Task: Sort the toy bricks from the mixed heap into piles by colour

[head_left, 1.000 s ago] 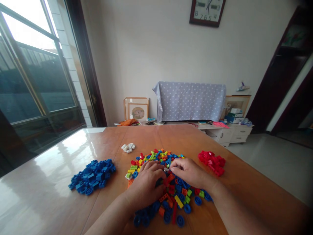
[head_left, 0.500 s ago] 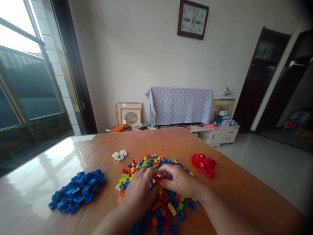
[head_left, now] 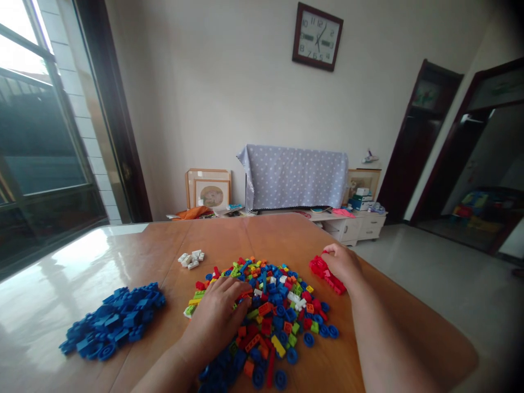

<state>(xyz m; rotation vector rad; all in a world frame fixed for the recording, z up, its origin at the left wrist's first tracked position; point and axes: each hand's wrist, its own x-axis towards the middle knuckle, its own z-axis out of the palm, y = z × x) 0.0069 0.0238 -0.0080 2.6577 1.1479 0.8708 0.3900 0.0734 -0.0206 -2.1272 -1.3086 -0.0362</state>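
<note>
My left hand (head_left: 223,308) rests over the left side of a mixed pile of toy building bricks (head_left: 282,305), its fingers stretched out and the thumb apart. Orange-red bricks show by its fingertips. At the right, my right hand (head_left: 344,266) is over a heap of red bricks (head_left: 326,274), with its fingers bent and its fingertips close to the heap. What those fingers hold, if anything, is hidden. The mixed pile has blue, red, yellow, green, orange and white pieces.
Blue bricks (head_left: 114,322) form a heap at the left of the wooden table (head_left: 221,232). A small group of white bricks (head_left: 191,258) lies farther back. Beyond the table stands a low white cabinet (head_left: 360,229) with a cloth-covered object (head_left: 297,177) on it.
My right hand has moved from the middle of the mixed pile rightward to the red heap. My left hand stays over the pile. The view has turned slightly right.
</note>
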